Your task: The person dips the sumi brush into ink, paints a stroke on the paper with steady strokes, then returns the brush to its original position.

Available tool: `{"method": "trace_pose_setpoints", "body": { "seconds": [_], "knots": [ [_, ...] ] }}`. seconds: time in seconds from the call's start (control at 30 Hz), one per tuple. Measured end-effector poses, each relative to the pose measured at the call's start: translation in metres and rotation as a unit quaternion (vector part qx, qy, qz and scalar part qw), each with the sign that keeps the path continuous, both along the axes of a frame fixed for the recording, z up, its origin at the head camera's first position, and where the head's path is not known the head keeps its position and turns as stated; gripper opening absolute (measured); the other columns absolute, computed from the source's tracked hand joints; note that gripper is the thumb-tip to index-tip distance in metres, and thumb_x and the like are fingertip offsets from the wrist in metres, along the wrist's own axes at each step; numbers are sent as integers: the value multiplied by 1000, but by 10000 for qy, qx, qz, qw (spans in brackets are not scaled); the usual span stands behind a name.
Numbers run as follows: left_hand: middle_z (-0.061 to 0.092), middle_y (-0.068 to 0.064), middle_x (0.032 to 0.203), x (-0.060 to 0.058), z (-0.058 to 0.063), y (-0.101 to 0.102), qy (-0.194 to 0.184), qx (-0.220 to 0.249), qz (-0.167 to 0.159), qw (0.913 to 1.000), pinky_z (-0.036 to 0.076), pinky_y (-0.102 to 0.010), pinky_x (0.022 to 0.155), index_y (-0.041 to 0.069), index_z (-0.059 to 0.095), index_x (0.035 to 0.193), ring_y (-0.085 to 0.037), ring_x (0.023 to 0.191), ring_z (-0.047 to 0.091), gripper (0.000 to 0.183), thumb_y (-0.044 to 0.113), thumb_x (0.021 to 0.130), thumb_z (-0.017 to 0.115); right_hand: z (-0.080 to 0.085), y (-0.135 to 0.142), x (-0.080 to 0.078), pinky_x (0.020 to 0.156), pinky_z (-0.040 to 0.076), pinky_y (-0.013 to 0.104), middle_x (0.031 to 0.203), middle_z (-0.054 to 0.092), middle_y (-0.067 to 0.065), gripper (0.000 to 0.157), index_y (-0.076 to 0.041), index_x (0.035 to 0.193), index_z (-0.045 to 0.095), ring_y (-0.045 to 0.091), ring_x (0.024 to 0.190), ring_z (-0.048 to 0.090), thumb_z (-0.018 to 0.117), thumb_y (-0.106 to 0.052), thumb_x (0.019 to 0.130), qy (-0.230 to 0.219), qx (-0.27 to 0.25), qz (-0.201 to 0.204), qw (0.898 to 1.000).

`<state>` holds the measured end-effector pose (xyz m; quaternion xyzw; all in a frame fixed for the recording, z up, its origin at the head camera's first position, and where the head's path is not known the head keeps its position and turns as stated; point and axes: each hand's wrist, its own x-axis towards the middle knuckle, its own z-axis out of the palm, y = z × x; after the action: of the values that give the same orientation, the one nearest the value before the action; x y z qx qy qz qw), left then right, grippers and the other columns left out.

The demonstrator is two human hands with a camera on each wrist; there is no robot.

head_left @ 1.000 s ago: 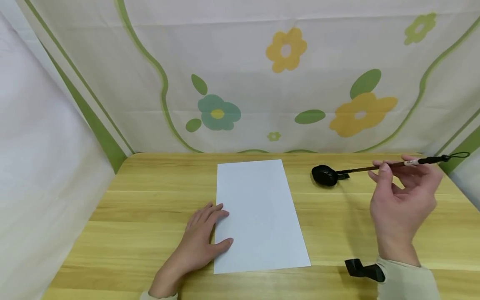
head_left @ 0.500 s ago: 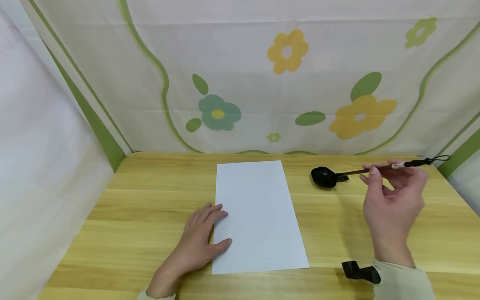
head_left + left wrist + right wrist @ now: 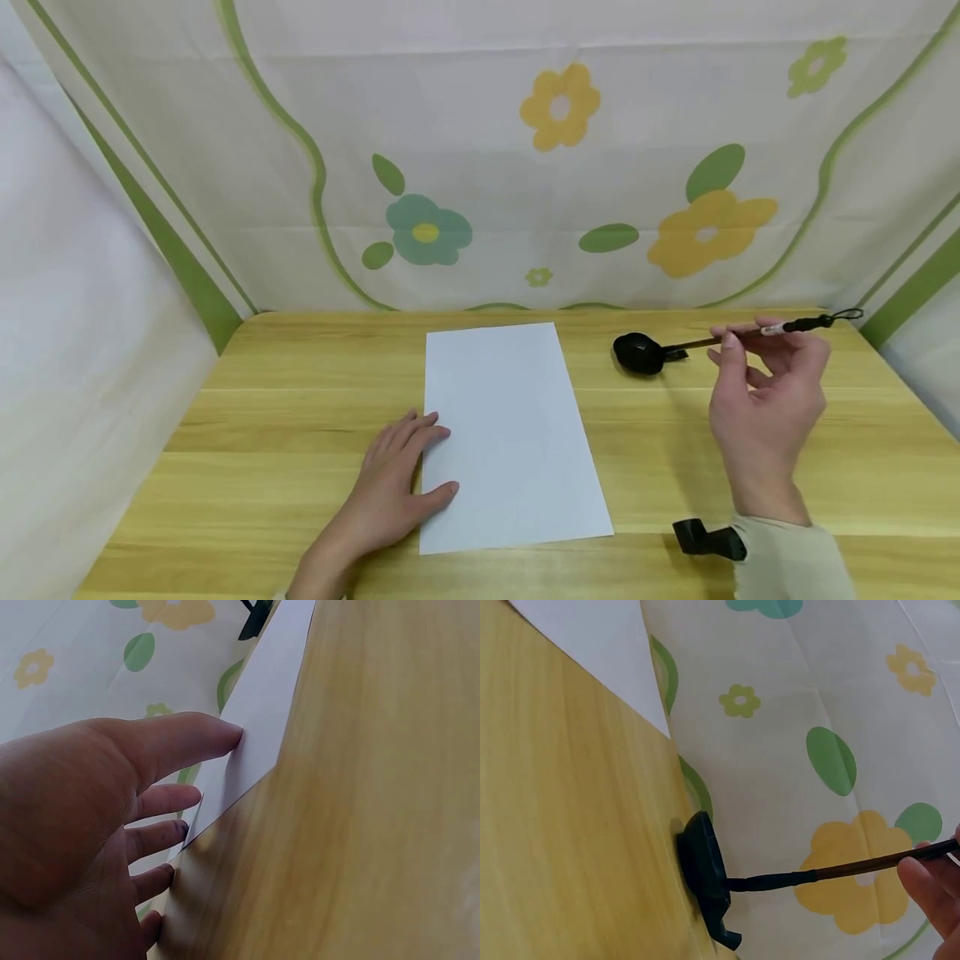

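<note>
My left hand [image 3: 390, 492] rests at the left edge of a white sheet of paper [image 3: 513, 433], fingers spread, with the thumb and a fingertip over the paper. In the left wrist view the thumb [image 3: 195, 739] touches the sheet. My right hand [image 3: 765, 408] pinches a writing brush [image 3: 701, 342] by its brown shaft, with a black looped cord at its upper end. The brush tip reaches into a small black ink dish [image 3: 637, 354] to the right of the paper. In the right wrist view, the dark bristles [image 3: 761, 883] meet the dish's opening.
The wooden table [image 3: 285, 400] bears the paper and the dish. A white cloth with printed flowers [image 3: 450, 100] hangs behind its far edge, and cloth also hangs at both sides. A black strip-like piece [image 3: 708, 540] is beside the right sleeve [image 3: 791, 558].
My right hand has shifted slightly left with the brush, whose tip stays at the ink dish. The left hand keeps its place on the paper, while the head view drifts a little.
</note>
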<state>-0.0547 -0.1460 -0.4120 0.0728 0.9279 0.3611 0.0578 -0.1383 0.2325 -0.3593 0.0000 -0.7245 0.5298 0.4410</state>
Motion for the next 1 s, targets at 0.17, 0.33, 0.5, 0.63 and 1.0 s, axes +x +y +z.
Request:
{"method": "trace_pose_setpoints", "body": {
  "seconds": [0.17, 0.33, 0.5, 0.63, 1.0],
  "knots": [
    [45, -5, 170, 0, -1, 0, 17, 24, -8, 10000, 9, -68, 134, 22, 62, 144, -41, 166, 24, 56, 35, 94, 83, -1, 0, 0, 83, 61, 13, 111, 69, -9, 26, -6, 130, 60, 8, 103, 77, 65, -5, 104, 62, -4, 4, 10000],
    [43, -4, 172, -3, -1, 1, -73, -13, -18, 10000, 8, -66, 135, 22, 60, 145, -39, 167, 22, 57, 34, 94, 82, 2, 2, -1, 84, 61, 13, 108, 70, -6, 26, 0, 128, 59, 10, 103, 77, 66, -3, 103, 229, -134, -12, 9996],
    [44, -5, 171, -3, 1, 1, 13, 29, -48, 10000, 9, -68, 134, 21, 61, 144, -41, 166, 24, 56, 36, 94, 82, 1, -1, -1, 85, 63, 16, 109, 70, -7, 24, -9, 127, 60, 12, 104, 78, 66, -5, 104, 88, -94, 32, 9999],
    [44, -5, 171, -2, 2, 1, 24, 44, -52, 10000, 8, -69, 133, 21, 61, 144, -41, 166, 24, 56, 36, 94, 82, 0, -2, -1, 86, 63, 16, 110, 70, -8, 24, -11, 128, 60, 12, 105, 77, 65, -7, 105, 32, -8, 4, 10000],
    [43, -5, 171, -1, 0, -1, -63, 14, -24, 10000, 9, -69, 133, 21, 60, 146, -41, 166, 23, 57, 35, 95, 82, 0, -3, -1, 84, 63, 15, 110, 69, -4, 25, -3, 127, 59, 12, 103, 77, 66, -2, 103, 124, -178, 71, 9997]
  ]
}}
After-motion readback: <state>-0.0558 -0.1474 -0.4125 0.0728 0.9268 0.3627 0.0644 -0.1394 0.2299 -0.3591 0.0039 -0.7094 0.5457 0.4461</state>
